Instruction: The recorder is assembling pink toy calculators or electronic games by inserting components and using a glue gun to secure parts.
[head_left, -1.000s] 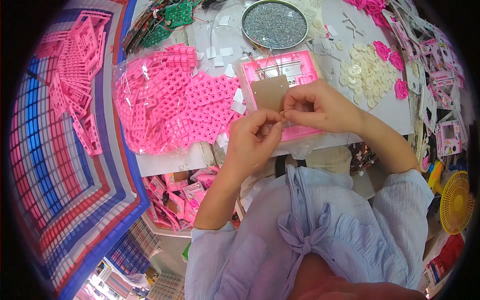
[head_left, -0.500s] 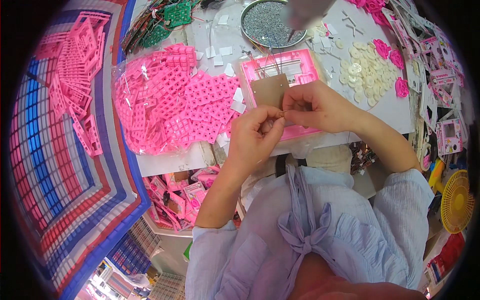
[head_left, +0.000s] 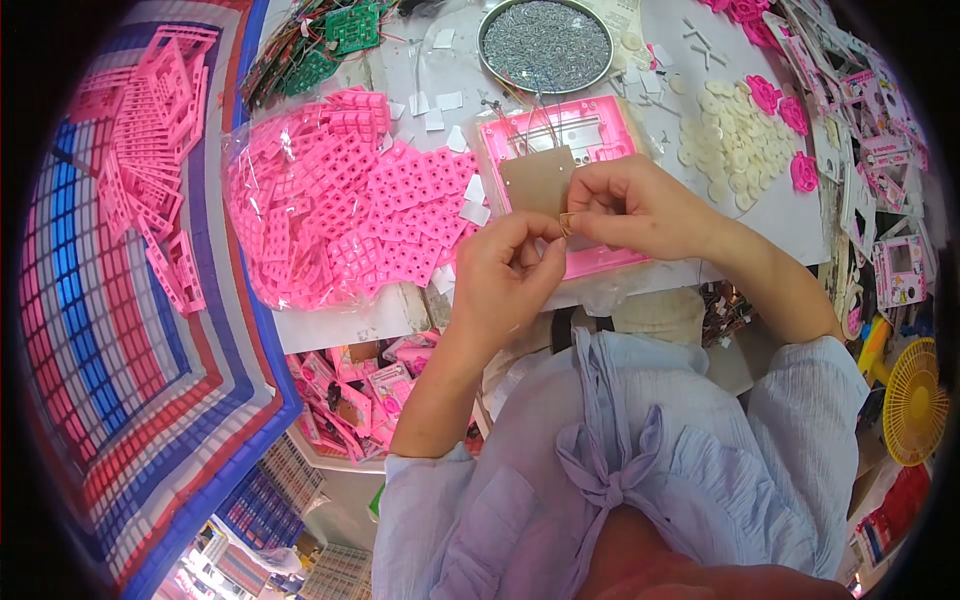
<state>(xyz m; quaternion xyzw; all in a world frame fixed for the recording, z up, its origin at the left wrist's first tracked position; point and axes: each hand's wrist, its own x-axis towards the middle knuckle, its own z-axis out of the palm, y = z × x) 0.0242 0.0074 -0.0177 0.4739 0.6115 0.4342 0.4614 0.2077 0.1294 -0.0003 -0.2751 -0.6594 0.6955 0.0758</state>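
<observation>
Everything here gathers round the pink plastic casing [head_left: 600, 264], which lies with its hollow, ribbed inside facing up at the table's near edge, and I'd judge the work on it to be about midway: a flat brown board [head_left: 533, 180] rests over its middle and left part, but thin wires [head_left: 541, 125] stand loose above its far half and nothing covers it. At the casing's near side, the left hand [head_left: 507, 272] and the right hand [head_left: 640, 212] meet, thumb and forefinger of each pinched almost together on a fine tan strand [head_left: 567, 223], bent in a small loop over the board's near right corner; whether its end is fixed to anything I cannot tell. Beyond the casing, a round metal-rimmed tray [head_left: 481, 45] brims with tiny, glinting grey metal pieces [head_left: 545, 46]. To its left spreads a heap of glossy pink button pads [head_left: 310, 205], knobbly and partly inside crinkled clear plastic, with matt white paper squares [head_left: 474, 213] scattered between. To its right lie smooth, cream-white discs [head_left: 735, 150] in a loose pile, and past those some deep-pink, rose-shaped pieces [head_left: 764, 96], crisply moulded with folded petals
</observation>
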